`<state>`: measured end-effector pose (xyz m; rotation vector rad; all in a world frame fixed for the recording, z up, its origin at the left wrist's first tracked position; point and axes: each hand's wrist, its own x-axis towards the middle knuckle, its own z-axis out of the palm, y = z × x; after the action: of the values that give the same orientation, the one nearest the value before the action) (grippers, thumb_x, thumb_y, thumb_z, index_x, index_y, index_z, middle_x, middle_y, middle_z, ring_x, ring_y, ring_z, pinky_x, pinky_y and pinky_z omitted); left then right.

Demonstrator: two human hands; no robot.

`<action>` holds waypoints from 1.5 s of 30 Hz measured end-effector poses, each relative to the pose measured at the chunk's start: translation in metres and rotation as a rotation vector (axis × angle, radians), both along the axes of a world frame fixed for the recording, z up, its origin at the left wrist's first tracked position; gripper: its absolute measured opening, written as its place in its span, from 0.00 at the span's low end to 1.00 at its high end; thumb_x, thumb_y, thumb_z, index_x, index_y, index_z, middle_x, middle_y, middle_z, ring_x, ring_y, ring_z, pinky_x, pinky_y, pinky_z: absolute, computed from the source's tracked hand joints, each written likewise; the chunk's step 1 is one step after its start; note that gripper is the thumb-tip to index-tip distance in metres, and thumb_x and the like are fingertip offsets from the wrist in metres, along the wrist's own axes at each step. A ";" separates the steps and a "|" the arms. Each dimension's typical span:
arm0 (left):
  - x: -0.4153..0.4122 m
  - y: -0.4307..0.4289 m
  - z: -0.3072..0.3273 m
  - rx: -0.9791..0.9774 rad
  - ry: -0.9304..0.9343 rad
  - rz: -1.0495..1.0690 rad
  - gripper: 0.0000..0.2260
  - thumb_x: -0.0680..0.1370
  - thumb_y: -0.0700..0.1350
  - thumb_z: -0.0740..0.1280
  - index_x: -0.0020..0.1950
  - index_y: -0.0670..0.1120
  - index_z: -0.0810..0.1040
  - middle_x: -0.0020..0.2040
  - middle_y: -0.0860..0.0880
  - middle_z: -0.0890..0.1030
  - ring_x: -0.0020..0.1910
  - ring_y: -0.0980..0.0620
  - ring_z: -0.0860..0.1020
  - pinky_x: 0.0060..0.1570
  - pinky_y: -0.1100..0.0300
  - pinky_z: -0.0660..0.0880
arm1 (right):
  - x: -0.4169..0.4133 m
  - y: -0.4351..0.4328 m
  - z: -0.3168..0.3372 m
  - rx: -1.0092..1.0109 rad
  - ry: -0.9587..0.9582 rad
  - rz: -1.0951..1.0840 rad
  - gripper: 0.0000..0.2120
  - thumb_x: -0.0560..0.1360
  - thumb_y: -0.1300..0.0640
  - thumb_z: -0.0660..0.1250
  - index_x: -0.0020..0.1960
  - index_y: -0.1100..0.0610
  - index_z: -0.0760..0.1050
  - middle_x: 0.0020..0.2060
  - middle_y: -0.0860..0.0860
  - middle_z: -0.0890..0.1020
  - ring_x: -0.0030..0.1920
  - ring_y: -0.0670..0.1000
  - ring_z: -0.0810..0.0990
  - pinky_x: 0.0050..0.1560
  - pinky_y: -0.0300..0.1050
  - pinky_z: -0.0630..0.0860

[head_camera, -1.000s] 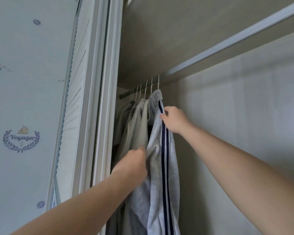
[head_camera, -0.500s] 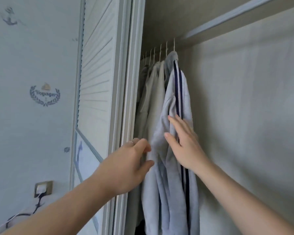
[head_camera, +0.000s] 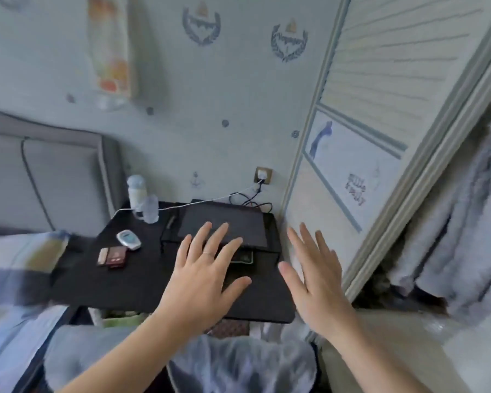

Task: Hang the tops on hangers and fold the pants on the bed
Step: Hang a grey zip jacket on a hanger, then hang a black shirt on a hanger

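My left hand (head_camera: 203, 275) and my right hand (head_camera: 313, 275) hover open and empty, fingers spread, above a black bedside table (head_camera: 142, 282). The grey top with dark stripes (head_camera: 454, 222) hangs in the open wardrobe at the far right, blurred, well clear of both hands. The bed (head_camera: 9, 307) with patterned blue bedding lies at the lower left. A blurred grey garment (head_camera: 238, 361) is at the bottom centre, under my forearms; I cannot tell what kind it is.
On the black table sit a dark laptop (head_camera: 224, 225), a white bottle (head_camera: 136, 194), a clear mug (head_camera: 150, 209), a white remote (head_camera: 128, 239) and small cards (head_camera: 112, 256). A white cable runs to a wall socket (head_camera: 263, 175). The sliding wardrobe door (head_camera: 360, 143) stands right of the table.
Both hands have let go of the striped top in the wardrobe and come down, open. The view has swung left and down from the wardrobe to the bedside table and bed.
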<state>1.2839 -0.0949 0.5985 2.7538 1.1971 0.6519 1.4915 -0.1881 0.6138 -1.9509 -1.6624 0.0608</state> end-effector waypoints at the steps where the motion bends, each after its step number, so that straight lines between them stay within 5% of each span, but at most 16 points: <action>1: -0.029 -0.003 -0.015 -0.029 0.003 0.059 0.35 0.77 0.71 0.45 0.81 0.57 0.56 0.83 0.52 0.48 0.81 0.49 0.36 0.76 0.49 0.35 | -0.027 0.005 -0.015 -0.034 0.008 0.037 0.29 0.75 0.28 0.39 0.76 0.27 0.40 0.76 0.30 0.38 0.79 0.42 0.34 0.79 0.53 0.37; 9: -0.247 -0.072 -0.111 -0.264 0.081 0.527 0.37 0.73 0.75 0.37 0.81 0.62 0.40 0.82 0.55 0.36 0.76 0.52 0.25 0.74 0.47 0.28 | -0.238 0.014 -0.102 -0.297 0.088 0.421 0.33 0.76 0.28 0.40 0.79 0.34 0.43 0.80 0.36 0.42 0.80 0.45 0.35 0.77 0.52 0.34; 16: -0.392 -0.170 -0.153 -0.470 0.002 0.943 0.39 0.73 0.76 0.37 0.81 0.62 0.45 0.82 0.55 0.39 0.79 0.50 0.31 0.78 0.43 0.36 | -0.392 0.008 -0.132 -0.472 0.011 0.804 0.37 0.72 0.28 0.39 0.80 0.36 0.43 0.80 0.38 0.42 0.80 0.46 0.36 0.78 0.59 0.40; 24: -0.498 -0.245 -0.169 -0.584 -0.134 1.346 0.40 0.70 0.76 0.36 0.81 0.64 0.42 0.82 0.56 0.38 0.79 0.51 0.32 0.77 0.45 0.36 | -0.535 0.017 -0.156 -0.545 -0.135 1.152 0.35 0.74 0.28 0.39 0.79 0.35 0.40 0.77 0.33 0.41 0.79 0.44 0.36 0.77 0.55 0.35; 30: -0.577 -0.257 -0.180 -0.621 -0.174 1.525 0.32 0.79 0.70 0.48 0.81 0.62 0.44 0.82 0.56 0.40 0.80 0.52 0.34 0.78 0.44 0.39 | -0.642 0.037 -0.175 -0.599 -0.163 1.321 0.36 0.73 0.28 0.40 0.79 0.34 0.42 0.80 0.36 0.42 0.79 0.44 0.36 0.77 0.53 0.36; 45: -0.775 -0.210 -0.206 -0.700 -0.330 1.715 0.33 0.79 0.70 0.50 0.82 0.60 0.50 0.83 0.55 0.49 0.81 0.53 0.41 0.77 0.45 0.42 | -0.876 0.124 -0.203 -0.729 -0.283 1.497 0.39 0.69 0.25 0.36 0.79 0.34 0.41 0.80 0.35 0.45 0.79 0.43 0.39 0.77 0.54 0.38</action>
<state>0.5084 -0.3048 0.3930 0.5635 2.6663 0.4498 0.6152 -0.0638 0.4104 -0.5784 -3.1938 1.0813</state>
